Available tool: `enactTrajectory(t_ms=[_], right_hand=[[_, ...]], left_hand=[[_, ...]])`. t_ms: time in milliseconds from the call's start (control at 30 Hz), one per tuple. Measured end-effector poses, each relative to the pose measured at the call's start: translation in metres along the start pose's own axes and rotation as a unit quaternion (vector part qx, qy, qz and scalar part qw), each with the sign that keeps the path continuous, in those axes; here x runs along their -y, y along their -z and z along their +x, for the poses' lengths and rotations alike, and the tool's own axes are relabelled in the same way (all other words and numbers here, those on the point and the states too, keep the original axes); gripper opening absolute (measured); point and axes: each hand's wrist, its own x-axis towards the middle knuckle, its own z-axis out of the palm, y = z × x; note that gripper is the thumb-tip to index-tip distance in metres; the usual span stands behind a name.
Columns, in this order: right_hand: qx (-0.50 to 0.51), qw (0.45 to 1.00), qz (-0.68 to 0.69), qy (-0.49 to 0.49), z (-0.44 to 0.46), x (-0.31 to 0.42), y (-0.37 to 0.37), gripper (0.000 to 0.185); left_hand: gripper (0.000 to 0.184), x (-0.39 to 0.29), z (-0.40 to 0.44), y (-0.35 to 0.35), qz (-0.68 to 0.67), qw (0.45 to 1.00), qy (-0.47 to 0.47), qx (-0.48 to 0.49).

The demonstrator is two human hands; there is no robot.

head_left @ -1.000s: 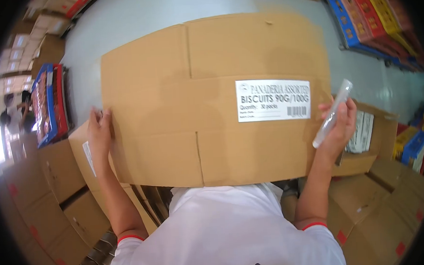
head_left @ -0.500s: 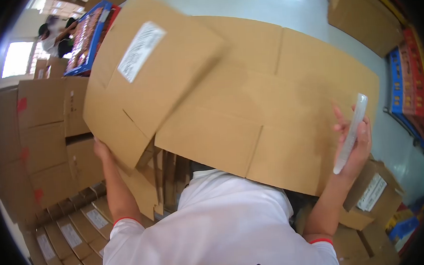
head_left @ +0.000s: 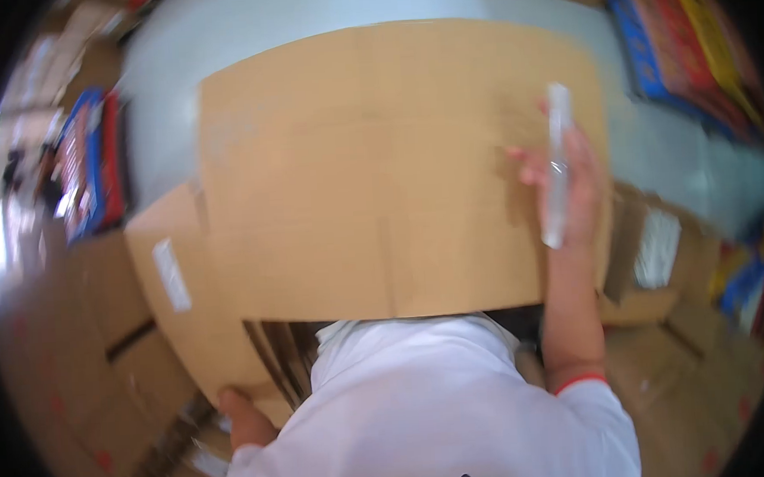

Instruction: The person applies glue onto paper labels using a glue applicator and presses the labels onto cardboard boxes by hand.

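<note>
A flat cardboard sheet, its upper face without a label, lies in front of my body. Over its right part is my right hand, blurred by motion, holding a translucent whitish tube upright across the palm, with some fingertips pointing left. My left hand is out of sight; only part of that arm shows at the lower left, by the edge of a labelled cardboard piece. This piece lies left of the sheet, its white label facing up.
An open carton with a white label stands at the right. Stacked boxes fill the lower left. Blue and red crates stand at the left, with people blurred beyond. More colourful crates are at the upper right.
The labelled sheet has moved off to the left, exposing the plain sheet. My left hand has gone out of view. My right hand, with the tube, has moved inward over the sheet.
</note>
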Motion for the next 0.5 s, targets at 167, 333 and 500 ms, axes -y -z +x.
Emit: enactTrajectory(t_ms=[167, 333, 500], right_hand=[[-0.011, 0.991, -0.115, 0.071, -0.015, 0.055, 0.032, 0.049], [-0.224, 0.9, -0.31, 0.209, -0.045, 0.118, 0.104, 0.019], [-0.343, 0.754, -0.541, 0.148, -0.052, 0.115, 0.235, 0.024]], left_hand=[[0.058, -0.164, -0.05, 0.112, -0.339, 0.768, -0.478, -0.258], [0.053, -0.242, -0.236, 0.305, -0.538, 0.431, -0.7, -0.186], [0.058, -0.229, -0.377, 0.397, -0.458, 0.328, -0.812, -0.153]])
